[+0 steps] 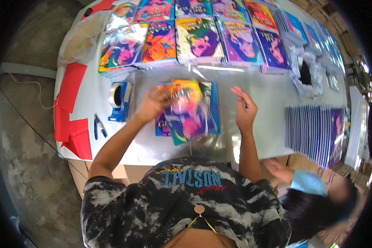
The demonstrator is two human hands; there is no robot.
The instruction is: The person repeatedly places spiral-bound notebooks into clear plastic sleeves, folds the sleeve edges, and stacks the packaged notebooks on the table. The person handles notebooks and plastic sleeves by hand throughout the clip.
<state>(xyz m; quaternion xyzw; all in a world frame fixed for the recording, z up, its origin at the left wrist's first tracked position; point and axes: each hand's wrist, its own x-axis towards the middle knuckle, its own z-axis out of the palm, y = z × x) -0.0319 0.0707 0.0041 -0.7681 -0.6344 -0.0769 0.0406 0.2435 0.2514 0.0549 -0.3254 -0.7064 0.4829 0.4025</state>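
The left hand (pixel 158 99) is at the bright notebook (pixel 189 113) — too blurred to tell if it's pinching; the right hand (pixel 246 108) hangs half-curled beside. The notebook lies mid-counter (pixel 270 111), with stacks (pixel 199 40) beyond face-up, probably for easy reach.

Tape dispenser (pixel 122 112) left of central notebooks (pixel 191 120), notebook stack (pixel 310 133) right.

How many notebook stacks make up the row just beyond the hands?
5, left to right: a yellow-and-purple stack, an orange-and-purple stack, a white-and-multicoloured stack, a lilac-and-teal stack and a dark purple stack. None in this row appears hidden.
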